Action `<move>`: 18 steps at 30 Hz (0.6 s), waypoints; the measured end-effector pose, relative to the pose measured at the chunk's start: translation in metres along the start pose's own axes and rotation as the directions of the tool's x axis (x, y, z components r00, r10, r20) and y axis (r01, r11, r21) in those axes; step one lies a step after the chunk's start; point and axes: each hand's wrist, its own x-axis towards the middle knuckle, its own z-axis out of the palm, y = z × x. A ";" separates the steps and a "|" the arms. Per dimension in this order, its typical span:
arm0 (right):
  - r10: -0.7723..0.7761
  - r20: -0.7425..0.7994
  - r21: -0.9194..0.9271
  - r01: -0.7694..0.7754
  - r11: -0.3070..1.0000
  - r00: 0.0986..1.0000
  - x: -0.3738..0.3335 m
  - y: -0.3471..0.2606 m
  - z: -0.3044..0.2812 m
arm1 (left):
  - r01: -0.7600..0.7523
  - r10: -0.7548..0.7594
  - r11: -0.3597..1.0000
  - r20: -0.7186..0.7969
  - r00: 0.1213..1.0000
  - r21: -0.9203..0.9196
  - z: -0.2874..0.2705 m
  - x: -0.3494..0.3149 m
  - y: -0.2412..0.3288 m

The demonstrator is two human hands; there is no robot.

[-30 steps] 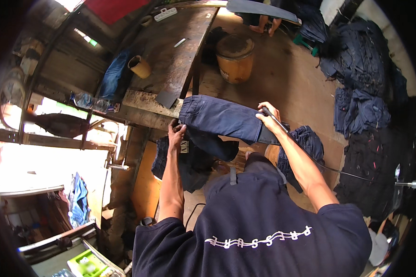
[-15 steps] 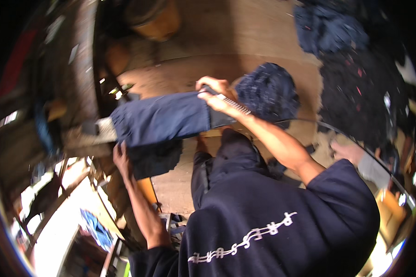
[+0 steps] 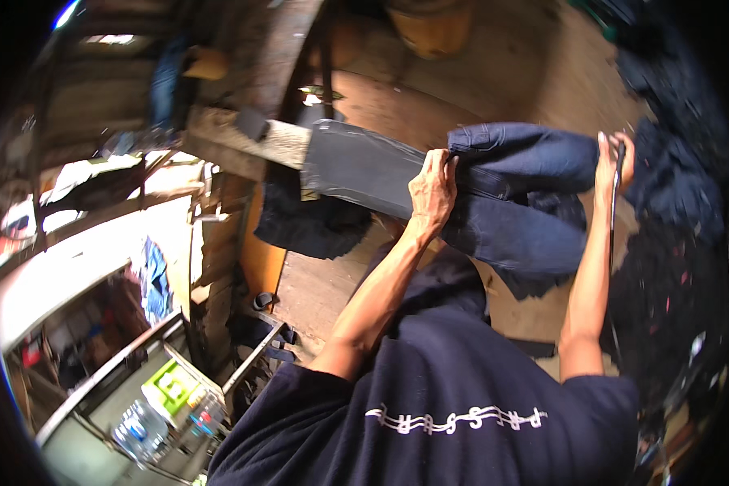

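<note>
My left hand (image 3: pixel 432 193) is closed on the near edge of dark blue denim trousers (image 3: pixel 535 231), beside the right end of a flat black-topped board (image 3: pixel 364 159). The trousers stretch to the right, with two legs and pale stitching visible. At their far right end is my right hand (image 3: pixel 614 166), its fingers wrapped round a slim black tool (image 3: pixel 619 162) with a dark cord running down along the forearm. That hand also seems to touch the cloth, though its grip there is partly hidden. Black cloth (image 3: pixel 312 219) hangs below the board.
A rough wooden beam (image 3: pixel 287 144) supports the board's left end. Piles of dark cloth (image 3: pixel 664 300) lie at the right, and an orange-brown bucket (image 3: pixel 433 28) stands at the far side. On the lower left are clear plastic bottles (image 3: pixel 142 429) and a green box (image 3: pixel 170 390).
The denim has come off the board and moved right, baring its black top. My left hand has moved from the board's left end onto the cloth; my right hand has shifted right.
</note>
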 end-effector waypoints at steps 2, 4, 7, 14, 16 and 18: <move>-0.257 0.132 0.106 0.245 0.964 0.957 -0.039 -0.041 -0.002 | -0.050 0.065 0.990 -0.111 0.992 0.133 -0.037 0.027 -0.029; -0.299 0.360 0.274 0.206 0.939 0.884 -0.109 -0.090 0.007 | -0.059 0.088 0.978 -0.141 0.986 0.200 -0.087 0.058 -0.071; -0.403 0.608 0.406 0.169 0.898 0.684 -0.214 -0.152 0.033 | -0.099 0.113 0.964 -0.042 0.993 0.247 -0.149 0.105 -0.125; -0.409 0.599 0.302 0.278 0.912 0.689 -0.310 -0.203 0.082 | 0.018 0.077 0.955 -0.306 0.949 0.296 -0.231 0.141 -0.203; -0.365 0.594 0.305 0.220 0.927 0.717 -0.312 -0.216 0.080 | 0.153 -0.019 0.952 -0.443 0.896 0.267 -0.264 0.136 -0.233; -0.280 0.584 0.214 0.188 0.958 0.762 -0.318 -0.235 0.080 | 0.474 -0.369 0.871 -0.467 0.804 0.129 -0.293 0.145 -0.263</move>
